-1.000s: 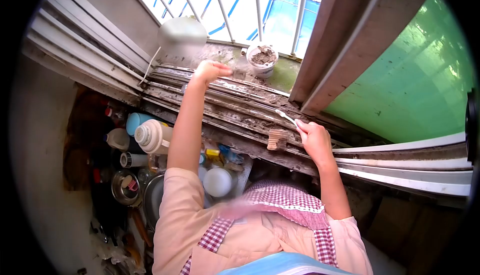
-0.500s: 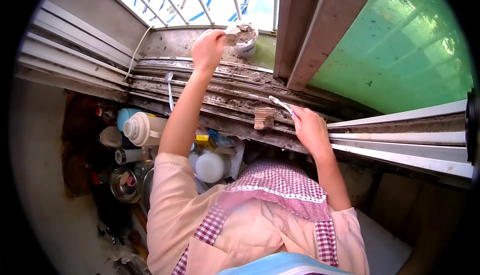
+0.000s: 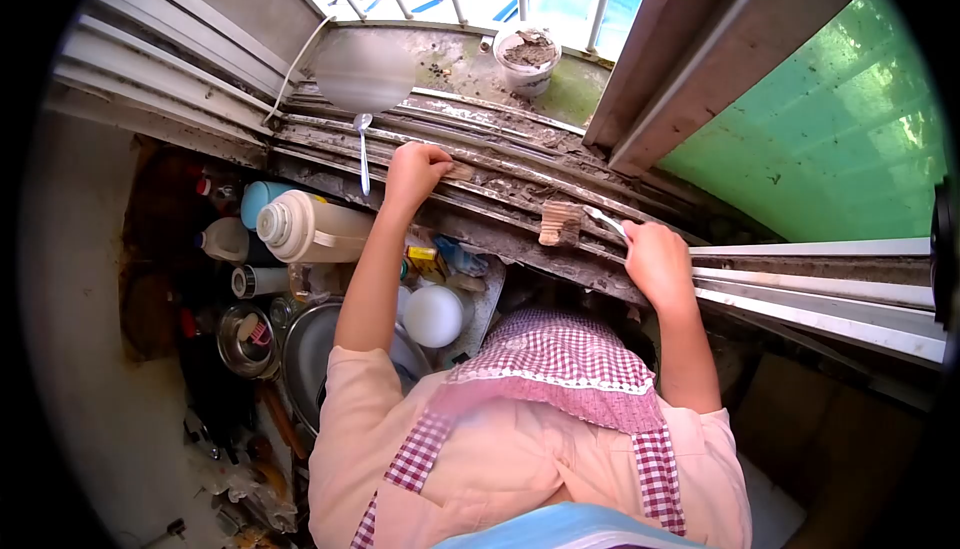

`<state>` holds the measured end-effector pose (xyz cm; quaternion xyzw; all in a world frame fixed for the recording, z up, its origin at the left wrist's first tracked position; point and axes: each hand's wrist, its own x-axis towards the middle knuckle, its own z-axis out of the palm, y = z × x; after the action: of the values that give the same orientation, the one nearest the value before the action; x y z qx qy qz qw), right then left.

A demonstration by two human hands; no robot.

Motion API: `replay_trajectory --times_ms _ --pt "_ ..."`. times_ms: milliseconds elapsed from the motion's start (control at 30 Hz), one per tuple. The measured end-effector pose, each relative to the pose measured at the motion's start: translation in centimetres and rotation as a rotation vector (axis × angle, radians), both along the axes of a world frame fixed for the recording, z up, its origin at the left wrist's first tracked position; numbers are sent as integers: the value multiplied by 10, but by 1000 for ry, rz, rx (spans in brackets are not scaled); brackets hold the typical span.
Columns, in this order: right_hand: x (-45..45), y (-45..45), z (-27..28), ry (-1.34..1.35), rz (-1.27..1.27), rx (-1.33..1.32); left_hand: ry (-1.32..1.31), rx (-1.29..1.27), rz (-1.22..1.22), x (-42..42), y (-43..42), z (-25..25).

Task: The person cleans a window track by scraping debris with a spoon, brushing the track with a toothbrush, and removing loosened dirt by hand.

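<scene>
Two bare hands work over a dirt-caked metal window track (image 3: 500, 196), a small scrap in one and a brush in the other.
The left hand (image 3: 413, 179) has its thumb and fingers pinched together on a small, flat, brownish-grey piece (image 3: 459, 171) at the track's middle. To the right, the right hand (image 3: 657, 257) has its fingers clamped around a slim white toothbrush (image 3: 606, 222), head pointing left, just beside a ribbed tan cardboard piece (image 3: 559, 223) on the track's near side. A pale-handled spoon (image 3: 364, 155) lies left of the left hand; a round white plastic tub (image 3: 527, 77) holding dirt stands on the far ledge (image 3: 455, 61).
</scene>
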<state>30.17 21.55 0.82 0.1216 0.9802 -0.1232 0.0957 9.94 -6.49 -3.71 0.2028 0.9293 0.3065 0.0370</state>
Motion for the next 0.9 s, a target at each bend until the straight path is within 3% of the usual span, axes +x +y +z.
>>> replay_trajectory --times_ms 133,333,467,633,700,900 --pt "-27 -10 -24 86 17 -274 -105 -25 -89 -8 16 -11" --pt "-72 -52 -11 90 224 -225 -68 -65 -101 -1 24 -13" --pt "-61 -34 14 108 126 -182 -38 -55 -117 0 21 -14" --pt "-28 -7 19 -119 93 -101 -67 -25 -92 3 22 -13" --pt "-30 -21 -5 37 89 -114 -54 -33 -98 2 22 -16" --pt "-41 -14 6 22 163 -128 -23 -27 -105 5 25 -19"
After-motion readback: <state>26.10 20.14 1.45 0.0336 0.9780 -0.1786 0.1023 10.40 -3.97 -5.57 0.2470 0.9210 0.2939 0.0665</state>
